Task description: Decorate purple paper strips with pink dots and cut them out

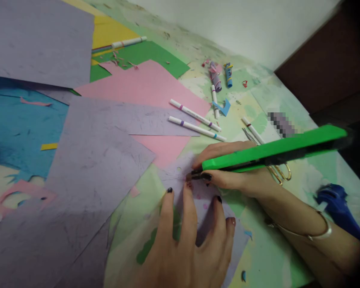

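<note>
My right hand [225, 178] is closed around the front of a green utility knife [273, 150]. The knife's long body slants back over the wrist, and its dark tip meets a light purple sheet of paper [239, 244]. Spread across the same sheet, my left hand [192, 244] presses it down with fingers apart. One left fingertip lies right beside the knife tip. Small pink marks show on the paper between the fingers. Scissors with gold handles [278, 175] lie partly hidden behind the right hand.
Larger purple sheets [108, 148], a pink sheet [147, 84] and a green sheet [150, 56] overlap at left. White markers [195, 115] lie beyond my hands. Small paper rolls [215, 76] sit farther back. A dark blue tool [342, 208] rests at right.
</note>
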Motion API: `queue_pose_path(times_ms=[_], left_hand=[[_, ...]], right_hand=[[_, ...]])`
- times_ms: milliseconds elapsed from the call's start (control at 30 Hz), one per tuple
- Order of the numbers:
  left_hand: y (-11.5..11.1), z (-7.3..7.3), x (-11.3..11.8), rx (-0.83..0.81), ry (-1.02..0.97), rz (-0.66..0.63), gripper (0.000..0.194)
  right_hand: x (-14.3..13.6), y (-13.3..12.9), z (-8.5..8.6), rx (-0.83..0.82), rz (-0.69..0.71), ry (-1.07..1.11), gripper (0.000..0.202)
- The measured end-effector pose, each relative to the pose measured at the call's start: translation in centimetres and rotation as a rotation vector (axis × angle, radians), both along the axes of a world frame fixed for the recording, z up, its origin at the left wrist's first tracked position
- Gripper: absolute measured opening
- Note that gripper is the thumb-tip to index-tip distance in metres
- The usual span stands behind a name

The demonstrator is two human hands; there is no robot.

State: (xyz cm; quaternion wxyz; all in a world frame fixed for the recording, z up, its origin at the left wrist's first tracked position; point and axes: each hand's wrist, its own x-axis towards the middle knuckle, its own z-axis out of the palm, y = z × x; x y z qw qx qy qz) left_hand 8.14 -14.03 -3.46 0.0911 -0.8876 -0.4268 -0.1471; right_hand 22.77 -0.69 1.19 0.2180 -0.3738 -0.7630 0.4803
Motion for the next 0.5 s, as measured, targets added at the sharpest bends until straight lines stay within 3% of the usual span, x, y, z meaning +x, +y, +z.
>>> queue_pose_path(times_ms=[133, 500], left_hand=[[0.13, 0.15, 0.0, -0.005, 0.021, 0.005, 0.043], [0.36, 0.05, 0.29, 0.014, -0.02, 0.026, 0.041]], right_hand=[[0.13, -0.14, -0.16, -0.059, -0.071, 0.019, 0.024], [0.26, 0.05, 0.0, -0.2, -0.082, 0.028, 0.018]])
